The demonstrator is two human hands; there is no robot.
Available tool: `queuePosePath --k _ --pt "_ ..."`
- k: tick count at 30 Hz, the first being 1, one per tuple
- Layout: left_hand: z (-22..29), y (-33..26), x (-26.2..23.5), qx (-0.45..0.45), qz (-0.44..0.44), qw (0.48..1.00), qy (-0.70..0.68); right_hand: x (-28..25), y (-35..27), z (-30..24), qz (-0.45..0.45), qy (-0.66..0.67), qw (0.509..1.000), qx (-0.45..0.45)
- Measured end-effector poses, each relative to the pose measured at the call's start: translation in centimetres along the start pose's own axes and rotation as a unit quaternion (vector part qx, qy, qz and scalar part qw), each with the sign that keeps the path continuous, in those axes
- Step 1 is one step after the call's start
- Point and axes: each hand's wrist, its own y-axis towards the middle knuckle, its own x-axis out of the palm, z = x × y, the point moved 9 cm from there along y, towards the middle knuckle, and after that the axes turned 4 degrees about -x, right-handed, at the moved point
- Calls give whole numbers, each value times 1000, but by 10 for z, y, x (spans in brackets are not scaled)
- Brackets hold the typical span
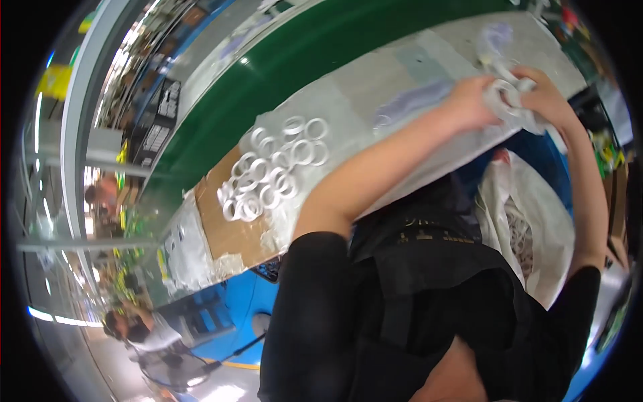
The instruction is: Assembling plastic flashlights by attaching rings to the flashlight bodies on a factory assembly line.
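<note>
White sack (548,224), lower right, open: small pale rings (522,244) inside. Left hand (474,102), right hand (546,97), upper right: both grasping white rings (494,100).

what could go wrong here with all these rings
The white ring-shaped pieces between the left hand and right hand could slip and fall, since they are held near the table's edge, close above the open white sack. The loose pile of glossy white rings might also slide or roll, as some lean on or overlap others.
</note>
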Motion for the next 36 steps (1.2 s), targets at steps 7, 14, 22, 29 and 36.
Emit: queuePosePath --k 7,14,22,29,36 --pt "-54 -190 -264 -178 181 954 157 222 156 -216 -127 132 955 -235" --pt "-118 -339 -338 -256 277 924 64 387 168 -315 -179 113 917 -339" --pt "-127 -356 -347 -232 250 919 197 406 158 -316 -275 45 893 -353" --pt "-120 -356 -351 -259 168 932 191 391 153 -314 -374 -73 848 -368" --pt "-110 -365 -359 -242 107 950 166 391 149 -322 -377 -193 829 -365"
